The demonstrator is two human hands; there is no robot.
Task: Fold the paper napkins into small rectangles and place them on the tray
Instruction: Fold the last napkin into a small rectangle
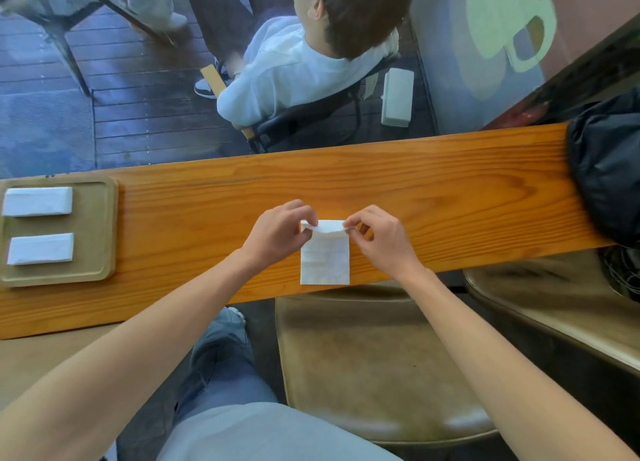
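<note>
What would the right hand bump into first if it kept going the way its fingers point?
The right hand points left along the white paper napkin, so it would probably meet the left hand pinching the opposite corner first. Depth is hard to judge.

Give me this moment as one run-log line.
step: folding third napkin | left hand: grip on napkin far-left corner | right hand: grip on far-right corner | tray: two folded napkins

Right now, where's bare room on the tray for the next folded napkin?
The tray is free along its right side, between the two folded napkins and the right rim. Only narrow strips lie between and below them. The left half is crowded.
</note>
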